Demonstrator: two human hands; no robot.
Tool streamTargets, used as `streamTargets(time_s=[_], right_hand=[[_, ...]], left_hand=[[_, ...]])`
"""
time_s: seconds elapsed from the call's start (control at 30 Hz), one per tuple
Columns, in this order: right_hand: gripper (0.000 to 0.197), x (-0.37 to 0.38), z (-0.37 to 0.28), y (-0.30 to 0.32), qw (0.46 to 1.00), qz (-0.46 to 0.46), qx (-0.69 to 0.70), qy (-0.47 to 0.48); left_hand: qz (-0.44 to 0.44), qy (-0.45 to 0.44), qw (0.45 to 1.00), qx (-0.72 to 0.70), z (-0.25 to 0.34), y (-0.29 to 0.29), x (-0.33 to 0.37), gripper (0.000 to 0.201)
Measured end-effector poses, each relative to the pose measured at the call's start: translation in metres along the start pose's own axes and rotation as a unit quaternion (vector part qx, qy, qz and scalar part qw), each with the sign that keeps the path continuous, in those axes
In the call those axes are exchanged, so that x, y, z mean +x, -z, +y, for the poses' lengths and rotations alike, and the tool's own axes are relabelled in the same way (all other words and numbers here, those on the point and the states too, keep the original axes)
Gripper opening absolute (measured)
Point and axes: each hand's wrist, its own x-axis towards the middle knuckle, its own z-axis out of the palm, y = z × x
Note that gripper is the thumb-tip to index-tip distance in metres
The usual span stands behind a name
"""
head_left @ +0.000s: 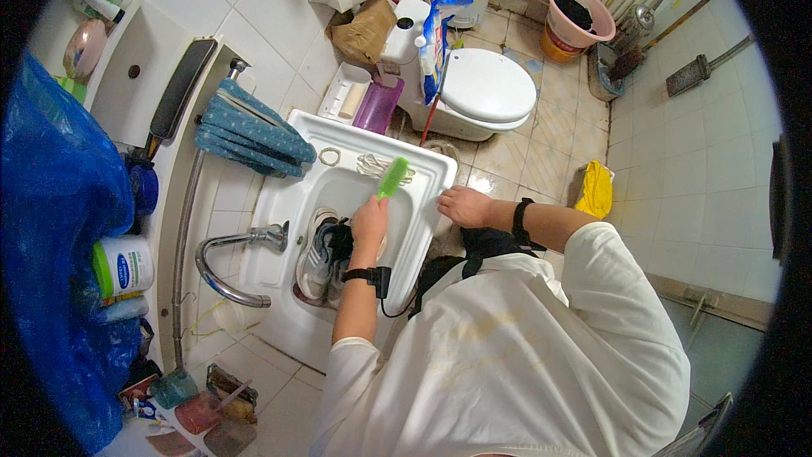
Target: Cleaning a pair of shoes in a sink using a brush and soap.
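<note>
Plainly, the green brush [394, 176] lies with its handle inside the left grip [370, 220], whose fingers are closed around it. Its head projects beyond the knuckles, up and slightly to the right, over the far right part of the sink [438, 159], beside white laces [369, 166] spread there. The brush is bright green and slim, with a longish head that looks toothed or bristled along its side. Much of the handle disappears under the fingers, and the bristles are too small to make out clearly; whether the head touches the laces I cannot tell.

Just below the left grip, in the bowl, are shoes [315, 267] in grey and white with darker parts; the forearm and a black wrist strap [362, 275] cover some of them, so their full outline is hidden. A dark bundle [341, 239] sits against them near the wrist, its kind hard to tell.

The right grip [464, 205] is at the sink's right rim, fingers bent and holding nothing that shows; the undersides of the fingers are out of sight. A pale ring [329, 156] lies on the sink's back left ledge, a chrome faucet [265, 237] arches on the left, and farther off stands a white toilet [488, 85]
</note>
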Motion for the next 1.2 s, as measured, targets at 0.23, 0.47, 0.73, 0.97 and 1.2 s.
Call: streamTargets(time_s=[0.23, 0.47, 0.73, 0.97, 1.2], right_hand=[[0.050, 0.058, 0.000, -0.015, 0.994, 0.009, -0.020, -0.111], [0.070, 0.078, 0.010, -0.043, 0.969, -0.119, 0.039, -0.215], [0.074, 0.089, 0.007, -0.027, 0.956, -0.201, 0.020, -0.214], [0.057, 0.089, 0.008, -0.040, 0.980, -0.076, -0.024, -0.185], [0.065, 0.108, -0.003, 0.001, 0.934, -0.267, 0.006, -0.236]], left_hand=[[0.013, 0.052, 0.998, -0.021, -0.011, 0.002, -0.005, 0.037], [-0.007, 0.055, 0.998, -0.003, -0.016, -0.014, 0.010, 0.037], [0.039, 0.063, 0.997, -0.034, -0.021, -0.001, 0.018, 0.036], [0.006, 0.053, 0.999, -0.012, -0.018, -0.001, 0.011, 0.037], [0.008, 0.059, 0.998, -0.030, -0.003, 0.001, 0.011, 0.038]])
